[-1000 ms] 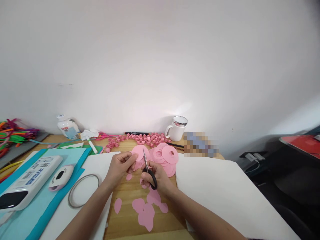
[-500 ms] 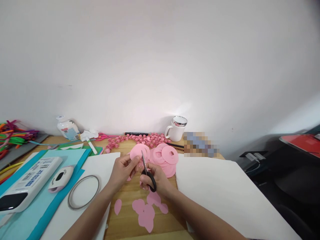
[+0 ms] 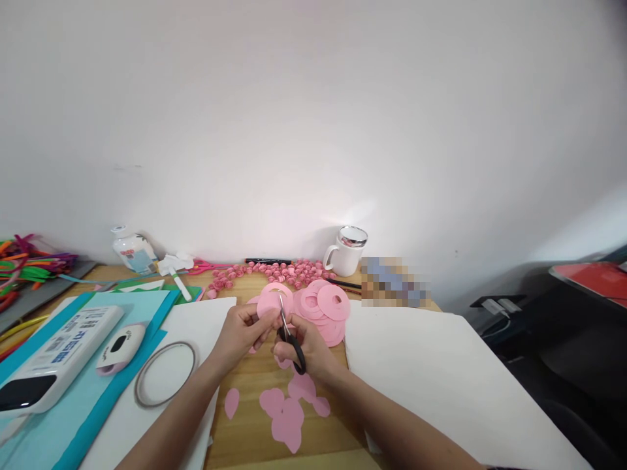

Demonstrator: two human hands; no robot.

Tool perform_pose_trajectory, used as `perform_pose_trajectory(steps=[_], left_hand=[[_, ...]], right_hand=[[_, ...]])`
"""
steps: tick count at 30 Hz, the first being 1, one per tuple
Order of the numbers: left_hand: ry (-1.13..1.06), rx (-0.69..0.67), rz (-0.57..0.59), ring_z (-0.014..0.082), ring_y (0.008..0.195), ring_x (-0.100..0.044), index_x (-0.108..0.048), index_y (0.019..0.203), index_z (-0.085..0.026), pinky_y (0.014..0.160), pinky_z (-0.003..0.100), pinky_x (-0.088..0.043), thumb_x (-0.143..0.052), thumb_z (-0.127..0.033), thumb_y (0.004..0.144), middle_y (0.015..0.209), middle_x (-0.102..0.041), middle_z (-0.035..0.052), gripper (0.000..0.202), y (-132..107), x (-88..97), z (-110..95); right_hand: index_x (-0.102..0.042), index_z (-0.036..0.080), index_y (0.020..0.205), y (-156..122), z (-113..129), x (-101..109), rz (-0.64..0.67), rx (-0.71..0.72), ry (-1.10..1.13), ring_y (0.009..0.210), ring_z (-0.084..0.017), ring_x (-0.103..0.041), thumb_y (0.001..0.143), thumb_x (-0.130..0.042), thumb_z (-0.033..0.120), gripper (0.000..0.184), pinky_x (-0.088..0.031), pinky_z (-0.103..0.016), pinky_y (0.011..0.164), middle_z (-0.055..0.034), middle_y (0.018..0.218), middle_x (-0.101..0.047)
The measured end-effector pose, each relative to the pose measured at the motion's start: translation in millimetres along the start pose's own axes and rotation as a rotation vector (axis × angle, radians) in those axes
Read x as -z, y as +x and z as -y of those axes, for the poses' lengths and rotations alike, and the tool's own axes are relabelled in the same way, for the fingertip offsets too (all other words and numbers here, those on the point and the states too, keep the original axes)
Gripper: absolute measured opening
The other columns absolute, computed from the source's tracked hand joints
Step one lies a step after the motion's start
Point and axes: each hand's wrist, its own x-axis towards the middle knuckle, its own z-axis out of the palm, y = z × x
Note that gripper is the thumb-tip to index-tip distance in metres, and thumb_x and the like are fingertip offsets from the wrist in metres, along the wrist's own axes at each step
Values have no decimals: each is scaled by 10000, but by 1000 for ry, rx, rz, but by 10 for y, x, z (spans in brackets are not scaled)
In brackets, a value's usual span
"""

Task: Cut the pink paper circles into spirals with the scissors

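Observation:
My left hand (image 3: pixel 242 333) pinches a pink paper disc (image 3: pixel 270 303) and holds it up over the wooden table (image 3: pixel 245 431). My right hand (image 3: pixel 306 349) grips black-handled scissors (image 3: pixel 289 333), whose blades point up into the disc's edge. Cut pink petal shapes (image 3: pixel 289 414) lie on the wood just below both hands. A stack of pink paper rings (image 3: pixel 327 307) sits right behind the scissors.
White sheets (image 3: pixel 441 378) lie right and left of the hands. On the left lie teal paper (image 3: pixel 73 405), a white device (image 3: pixel 53 359), a small punch (image 3: pixel 120 339) and a wire ring (image 3: pixel 164 372). At the back stand small pink rolled roses (image 3: pixel 274 271), a white mug (image 3: pixel 347 251), a bottle (image 3: pixel 131 249) and coloured pipe cleaners (image 3: pixel 29 264).
The scissors have worked a little further into the pink disc, and my left hand has turned the disc slightly. Nothing else has moved.

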Motion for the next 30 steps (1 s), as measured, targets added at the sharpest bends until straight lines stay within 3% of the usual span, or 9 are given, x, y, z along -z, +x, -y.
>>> perform_pose_trajectory(steps=[9,23,30], left_hand=[[3,-27,-24,51,309,-376,-467,492,-162,345,175,-269,-576,-418,785,366,-430,-68,404,11,18,6],[-101,-68,-193,40,324,-365,-454,478,-166,347,173,-284,-591,-331,783,407,-442,-66,373,32,51,5],[19,-35,-132,55,298,-382,-475,480,-166,345,184,-270,-588,-386,777,354,-441,-64,386,-1,-1,-18]], right_hand=[[-590,170,818,11,-60,28,4,20,-43,413,-63,-415,669,-713,262,214,-325,-189,427,75,480,-517],[-521,174,722,-1,-67,27,-20,-17,-18,382,-78,-471,668,-693,278,208,-333,-183,402,52,475,-568],[-550,170,736,0,-64,-8,-22,-13,-18,400,-91,-494,652,-709,272,207,-372,-199,425,67,448,-531]])
